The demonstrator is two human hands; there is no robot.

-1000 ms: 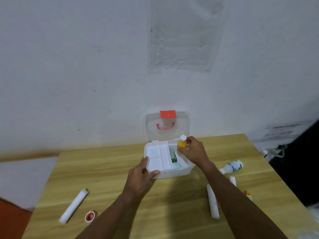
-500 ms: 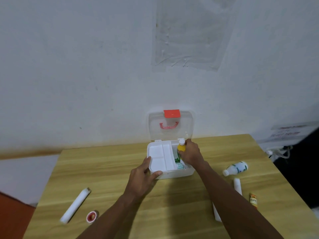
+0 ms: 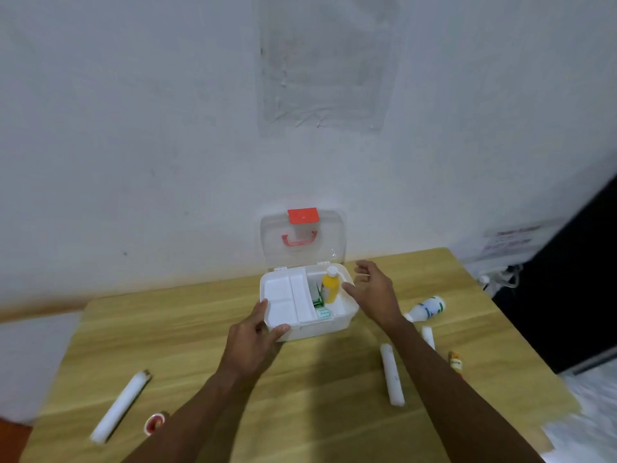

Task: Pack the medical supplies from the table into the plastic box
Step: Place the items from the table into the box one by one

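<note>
Two hands: left (image 3: 251, 342) grips plastic box (image 3: 310, 325), right (image 3: 375, 292) open, empty, beside yellow bottle (image 3: 330, 287).

Plastic box (image 3: 314, 325): white body, white inner tray.
Lid (image 3: 335, 238): clear, see-through, with a red latch (image 3: 303, 215) and a red handle (image 3: 298, 238).
Bottle in the box (image 3: 330, 288): yellow body, white cap.
Packets in the box (image 3: 320, 300): green and white; print too small to read.
Bottle on the table (image 3: 425, 308): white with a green label.
Rolls (image 3: 392, 379): plain white.
Small tube (image 3: 455, 362): orange and yellow.
Tape roll (image 3: 154, 422): red inside, pale rim.
Table (image 3: 187, 329): light yellowish wood grain.
Wall (image 3: 133, 128): pale grey-white.
</note>
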